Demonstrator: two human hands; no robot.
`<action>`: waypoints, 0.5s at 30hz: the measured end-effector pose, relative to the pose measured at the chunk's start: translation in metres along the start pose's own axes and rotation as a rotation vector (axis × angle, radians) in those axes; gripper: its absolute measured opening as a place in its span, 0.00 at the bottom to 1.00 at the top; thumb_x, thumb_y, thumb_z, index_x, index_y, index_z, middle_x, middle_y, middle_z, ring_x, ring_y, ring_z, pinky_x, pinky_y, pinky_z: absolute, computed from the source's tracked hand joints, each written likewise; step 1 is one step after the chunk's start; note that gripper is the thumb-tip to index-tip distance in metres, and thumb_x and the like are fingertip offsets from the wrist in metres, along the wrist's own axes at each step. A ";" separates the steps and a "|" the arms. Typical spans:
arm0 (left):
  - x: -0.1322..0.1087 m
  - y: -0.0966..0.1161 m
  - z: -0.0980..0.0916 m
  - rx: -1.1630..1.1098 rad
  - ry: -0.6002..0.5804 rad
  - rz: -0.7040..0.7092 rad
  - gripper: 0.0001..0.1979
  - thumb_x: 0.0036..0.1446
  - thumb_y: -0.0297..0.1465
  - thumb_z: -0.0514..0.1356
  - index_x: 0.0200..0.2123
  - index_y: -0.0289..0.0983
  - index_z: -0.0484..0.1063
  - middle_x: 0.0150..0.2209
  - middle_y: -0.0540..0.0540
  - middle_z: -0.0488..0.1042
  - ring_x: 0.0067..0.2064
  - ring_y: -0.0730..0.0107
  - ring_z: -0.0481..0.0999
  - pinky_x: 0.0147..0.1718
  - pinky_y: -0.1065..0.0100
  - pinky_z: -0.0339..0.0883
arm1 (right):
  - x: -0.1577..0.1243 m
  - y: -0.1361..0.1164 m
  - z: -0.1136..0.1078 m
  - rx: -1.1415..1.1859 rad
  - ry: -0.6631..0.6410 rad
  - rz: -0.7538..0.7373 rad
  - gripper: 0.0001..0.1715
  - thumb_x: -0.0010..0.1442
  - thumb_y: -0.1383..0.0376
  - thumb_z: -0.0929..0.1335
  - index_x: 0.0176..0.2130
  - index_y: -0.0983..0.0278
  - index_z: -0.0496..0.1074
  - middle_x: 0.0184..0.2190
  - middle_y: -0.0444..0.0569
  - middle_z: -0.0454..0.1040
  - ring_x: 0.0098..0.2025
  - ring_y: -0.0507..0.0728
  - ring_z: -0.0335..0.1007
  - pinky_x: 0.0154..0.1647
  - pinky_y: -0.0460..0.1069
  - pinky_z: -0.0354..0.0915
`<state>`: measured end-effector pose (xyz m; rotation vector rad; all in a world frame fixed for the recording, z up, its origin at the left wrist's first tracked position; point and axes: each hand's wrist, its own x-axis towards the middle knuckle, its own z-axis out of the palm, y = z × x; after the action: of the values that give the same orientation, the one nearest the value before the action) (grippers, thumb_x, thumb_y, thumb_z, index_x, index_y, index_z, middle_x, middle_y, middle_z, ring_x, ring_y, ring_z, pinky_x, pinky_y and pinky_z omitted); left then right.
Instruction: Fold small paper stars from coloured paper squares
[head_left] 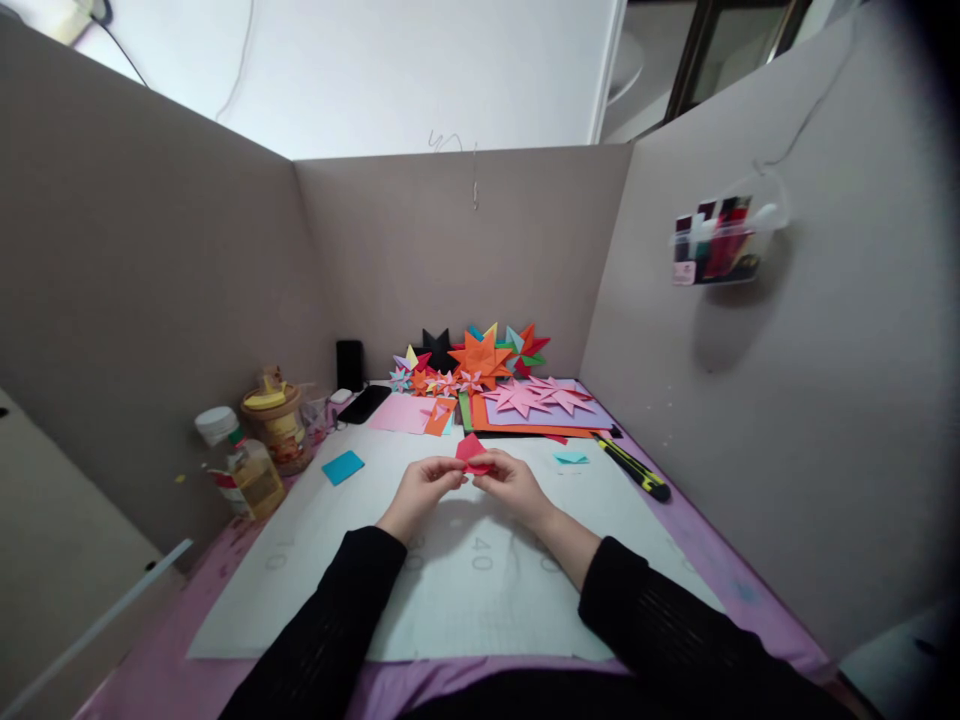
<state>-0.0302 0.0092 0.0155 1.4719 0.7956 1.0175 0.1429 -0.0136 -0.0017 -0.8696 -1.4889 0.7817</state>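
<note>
Both of my hands meet over the middle of a pale cutting mat. My left hand and my right hand pinch a small folded piece of red paper between their fingertips, holding it just above the mat. Black sleeves cover both forearms. A small blue paper square lies on the mat to the left of my hands, and a smaller light-blue scrap lies to the right.
Folded paper stars and coloured sheets are piled at the back. A yellow-black utility knife lies at the right. Bottles and a jar stand at the left, a black phone leans behind. Grey partition walls enclose the desk.
</note>
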 end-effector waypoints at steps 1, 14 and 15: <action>0.000 0.000 0.000 0.017 0.002 0.018 0.14 0.45 0.35 0.63 0.35 0.33 0.75 0.31 0.43 0.77 0.34 0.65 0.75 0.36 0.66 0.67 | 0.000 0.000 0.001 0.033 -0.004 0.027 0.11 0.47 0.65 0.71 0.35 0.63 0.75 0.34 0.49 0.73 0.37 0.55 0.71 0.38 0.50 0.68; -0.005 0.006 0.009 0.207 0.131 0.200 0.10 0.45 0.36 0.64 0.29 0.35 0.76 0.30 0.44 0.77 0.32 0.66 0.74 0.33 0.67 0.67 | 0.000 -0.003 -0.001 0.086 0.063 0.110 0.10 0.43 0.64 0.73 0.30 0.64 0.76 0.29 0.48 0.77 0.32 0.55 0.72 0.35 0.50 0.68; -0.005 0.006 0.009 0.211 0.139 0.213 0.09 0.45 0.36 0.64 0.29 0.36 0.76 0.30 0.44 0.77 0.32 0.66 0.74 0.34 0.67 0.67 | 0.000 -0.004 -0.001 0.099 0.070 0.107 0.10 0.43 0.64 0.73 0.30 0.63 0.75 0.29 0.48 0.77 0.32 0.55 0.72 0.35 0.50 0.68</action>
<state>-0.0242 -0.0004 0.0206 1.7074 0.8806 1.2364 0.1431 -0.0159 0.0015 -0.8989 -1.3398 0.8876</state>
